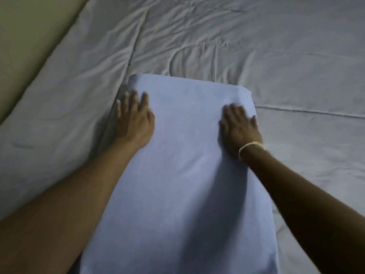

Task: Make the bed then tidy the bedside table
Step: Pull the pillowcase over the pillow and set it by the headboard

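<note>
Pillow (blue, unlabelled) under flat left hand, right hand

Two bare forearms, no sleeves, thin pale string bracelet on right wrist

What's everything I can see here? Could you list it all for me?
Smooth light-blue rectangular pillow: one, light blue, centre, lying on the sheet.
Wrinkled pale grey-blue bed sheet: one, grey-blue, covering the bed all around the pillow.
Plain yellowish-green surface: one, top left corner, beyond the bed's edge.
Thin pale string bracelet: one, whitish, on the right wrist.
Left hand: one, flat on the pillow's left edge.
Right hand: one, flat on the pillow's right side.
</note>
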The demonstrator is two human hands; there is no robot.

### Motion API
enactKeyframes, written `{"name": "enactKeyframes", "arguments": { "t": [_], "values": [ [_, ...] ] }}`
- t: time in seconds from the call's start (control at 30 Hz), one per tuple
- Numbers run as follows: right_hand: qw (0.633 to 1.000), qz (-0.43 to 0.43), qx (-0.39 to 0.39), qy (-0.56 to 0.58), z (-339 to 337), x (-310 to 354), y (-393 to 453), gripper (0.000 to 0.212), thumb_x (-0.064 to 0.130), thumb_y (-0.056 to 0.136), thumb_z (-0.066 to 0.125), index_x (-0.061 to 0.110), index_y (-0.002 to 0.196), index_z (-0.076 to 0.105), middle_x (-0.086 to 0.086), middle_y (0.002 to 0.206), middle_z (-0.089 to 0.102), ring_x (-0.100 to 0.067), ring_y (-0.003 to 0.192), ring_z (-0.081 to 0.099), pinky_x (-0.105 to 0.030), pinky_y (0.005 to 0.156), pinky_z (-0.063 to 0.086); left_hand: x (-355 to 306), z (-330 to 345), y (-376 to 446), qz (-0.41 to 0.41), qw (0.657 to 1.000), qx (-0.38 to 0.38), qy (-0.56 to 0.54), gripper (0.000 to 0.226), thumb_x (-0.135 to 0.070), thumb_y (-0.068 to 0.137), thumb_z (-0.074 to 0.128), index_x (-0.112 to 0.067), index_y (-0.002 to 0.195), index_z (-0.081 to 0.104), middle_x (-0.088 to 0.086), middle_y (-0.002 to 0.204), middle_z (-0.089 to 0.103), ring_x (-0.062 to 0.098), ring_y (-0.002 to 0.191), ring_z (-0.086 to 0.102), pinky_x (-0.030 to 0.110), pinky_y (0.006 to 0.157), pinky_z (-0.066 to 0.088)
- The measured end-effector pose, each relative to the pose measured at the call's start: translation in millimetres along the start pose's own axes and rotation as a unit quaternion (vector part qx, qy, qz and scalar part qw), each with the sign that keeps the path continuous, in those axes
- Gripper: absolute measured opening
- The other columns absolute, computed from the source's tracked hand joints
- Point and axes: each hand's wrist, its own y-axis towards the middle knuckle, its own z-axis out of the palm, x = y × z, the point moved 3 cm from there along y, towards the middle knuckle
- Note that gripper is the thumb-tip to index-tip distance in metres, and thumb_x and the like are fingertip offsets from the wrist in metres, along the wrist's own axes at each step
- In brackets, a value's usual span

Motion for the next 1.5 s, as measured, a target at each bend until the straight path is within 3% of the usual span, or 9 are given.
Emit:
{"name": "enactKeyframes", "arguments": {
  "t": [0.07,0.2,0.27,0.4,1.03,1.2,1.3,1.4,1.5],
  "values": [
    [0.995,0.102,0.003,0.022,-13,-16,18,0.057,0.04,0.101,0.022,0.018,0.152,0.013,-0.003,0.162,0.004,-0.03,0.148,0.005,-0.05,0.119,0.004,1,-12,15,-0.022,1.0,-0.007,-0.017,0.056,-0.032,0.099,0.024,-0.012,0.15,0.015,0.015,0.159,0.006,0.035,0.145,0.004,0.048,0.118,0.002],
    [0.997,-0.061,-0.006,0.036,-21,43,22,0.054,0.034,0.103,0.026,0.019,0.153,0.012,-0.004,0.162,0.003,-0.025,0.149,0.002,-0.044,0.119,0.0,-39,-7,5,0.175,0.984,0.014,-0.011,0.056,-0.033,0.097,0.025,-0.018,0.15,0.016,0.011,0.159,0.009,0.028,0.146,0.008,0.047,0.119,0.004],
    [0.996,-0.083,0.014,0.033,-5,50,11,0.054,0.041,0.102,0.024,0.024,0.152,0.013,-0.003,0.162,0.006,-0.024,0.149,0.003,-0.044,0.12,0.002,-37,6,-7,0.153,0.988,0.028,0.01,0.055,-0.035,0.099,0.027,-0.02,0.15,0.016,0.009,0.159,0.011,0.025,0.146,0.008,0.047,0.119,0.004],
    [0.996,0.073,-0.008,0.054,4,22,2,0.06,0.048,0.099,0.022,0.021,0.152,0.014,-0.006,0.161,0.008,-0.025,0.149,0.002,-0.047,0.12,0.002,-28,10,-16,0.122,0.992,0.022,0.027,0.056,-0.039,0.099,0.024,-0.018,0.15,0.014,0.011,0.159,0.008,0.027,0.147,0.006,0.047,0.119,0.001],
    [0.993,0.086,0.024,0.082,30,23,-263,0.068,0.059,0.094,0.016,0.029,0.153,0.001,-0.001,0.162,-0.002,-0.024,0.149,-0.003,-0.046,0.121,0.007,-24,3,-270,0.216,0.972,0.092,0.017,0.065,-0.051,0.097,0.023,-0.017,0.151,0.012,0.011,0.159,0.008,0.03,0.147,0.006,0.047,0.119,0.009],
    [0.99,0.085,0.051,0.105,38,13,-347,0.07,0.062,0.093,0.018,0.029,0.153,0.002,-0.007,0.161,0.003,-0.032,0.147,0.01,-0.052,0.117,0.02,-13,5,-356,0.264,0.957,0.121,0.009,0.066,-0.051,0.095,0.033,-0.016,0.15,0.02,0.012,0.158,0.014,0.032,0.146,0.012,0.051,0.115,0.021],
    [0.98,0.138,0.091,0.112,36,4,-385,0.074,0.069,0.088,0.015,0.037,0.151,-0.006,-0.008,0.161,0.004,-0.03,0.148,0.009,-0.053,0.117,0.017,-3,2,-399,0.315,0.94,0.131,0.008,0.068,-0.054,0.093,0.036,-0.018,0.149,0.025,0.011,0.156,0.021,0.029,0.145,0.017,0.05,0.11,0.026],
    [0.978,0.174,0.049,0.108,23,9,-381,0.078,0.065,0.087,0.022,0.025,0.153,0.01,-0.015,0.159,0.013,-0.032,0.147,0.012,-0.059,0.116,0.015,2,-10,-395,0.315,0.944,0.101,-0.015,0.063,-0.052,0.093,0.034,-0.02,0.148,0.029,0.011,0.155,0.025,0.03,0.143,0.023,0.051,0.108,0.026],
    [0.98,0.158,-0.034,0.115,10,38,-335,0.072,0.056,0.089,0.031,0.015,0.149,0.028,-0.019,0.156,0.021,-0.038,0.144,0.02,-0.063,0.112,0.019,-2,-22,-342,0.242,0.969,0.043,-0.024,0.061,-0.046,0.093,0.035,-0.018,0.146,0.032,0.014,0.154,0.026,0.034,0.141,0.026,0.054,0.11,0.021]
  ]
}}
